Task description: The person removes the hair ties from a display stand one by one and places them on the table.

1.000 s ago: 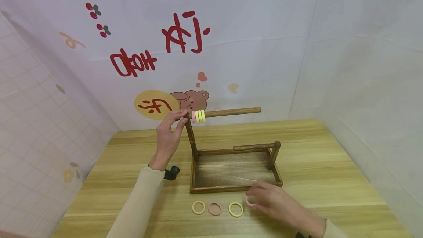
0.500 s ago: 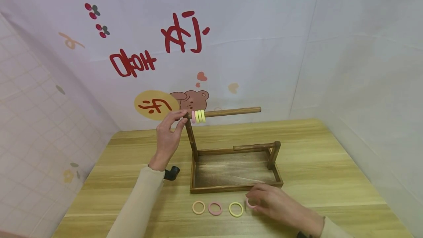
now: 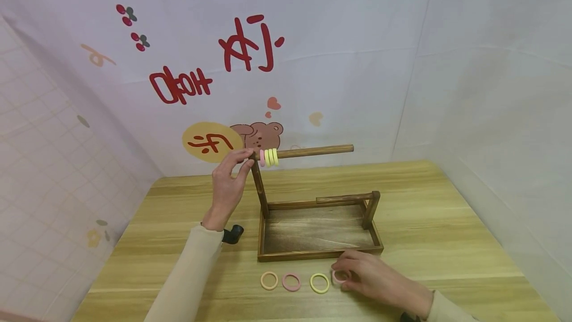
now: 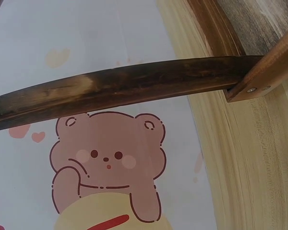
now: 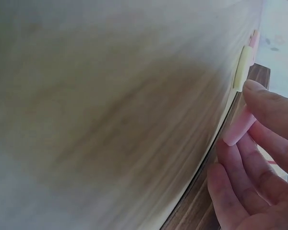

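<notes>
So the light pink ring point(image 5: 240, 127) is sitting at the right end of the row in front of the tray, and the right hand point(image 3: 380, 280) is pinching it. The thumb is pressing from one side and the fingertips are curling in from the other, with just the ring's thickness between them. Fingers are covering part of it in the head view, and I honestly can't tell if its lower edge is touching the table.

Just left of it a yellow ring point(image 3: 320, 292) is lying flat, then a darker pink ring point(image 3: 292, 290), then an orange ring point(image 3: 269, 289).

Behind them the wooden tray point(image 3: 321, 254) is holding up a tall post point(image 3: 259, 185) on the left and a short post point(image 3: 370, 211) on the right. The left hand point(image 3: 227, 185) is pinching the tall post's top, thumb below and fingers above, nearly closed. Left wrist view is barely catching that hand, only a sliver at the edge.

The long rod point(image 3: 317, 151) is sticking out from that top, with one pink hoop point(image 3: 262, 158) and three yellow hoops point(image 3: 270, 157) hanging near the post. A shorter rod point(image 3: 344, 198) is pointing left from the short post. Right wrist view is mostly showing blurry tabletop.
</notes>
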Demonstrator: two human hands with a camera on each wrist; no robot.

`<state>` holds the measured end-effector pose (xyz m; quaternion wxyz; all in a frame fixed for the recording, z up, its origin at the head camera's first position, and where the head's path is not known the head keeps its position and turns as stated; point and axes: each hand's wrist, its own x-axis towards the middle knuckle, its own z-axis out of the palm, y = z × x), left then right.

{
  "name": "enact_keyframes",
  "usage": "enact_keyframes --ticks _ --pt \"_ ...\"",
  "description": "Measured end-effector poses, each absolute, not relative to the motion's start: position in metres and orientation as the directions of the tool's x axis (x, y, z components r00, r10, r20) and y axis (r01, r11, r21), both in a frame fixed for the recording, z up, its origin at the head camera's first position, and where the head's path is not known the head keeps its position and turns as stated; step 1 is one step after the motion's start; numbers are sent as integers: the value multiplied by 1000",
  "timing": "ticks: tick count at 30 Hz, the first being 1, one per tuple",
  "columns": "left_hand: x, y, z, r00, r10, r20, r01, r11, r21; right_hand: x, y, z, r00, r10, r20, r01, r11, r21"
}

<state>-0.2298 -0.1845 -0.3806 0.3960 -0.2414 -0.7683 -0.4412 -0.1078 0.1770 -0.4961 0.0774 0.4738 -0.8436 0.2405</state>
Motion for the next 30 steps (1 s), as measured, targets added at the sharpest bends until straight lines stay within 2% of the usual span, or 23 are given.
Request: enact_keyframes --ticks 11,30 --pt "-230 -184 -380 -590 10 808 697 511 503 -111 179 -497 -571 -772 279 -799 444 -406" --pt "-230 -183 -384 -578 4 816 714 486 504 -111 180 -500 -547 -786 289 -821 434 -372"
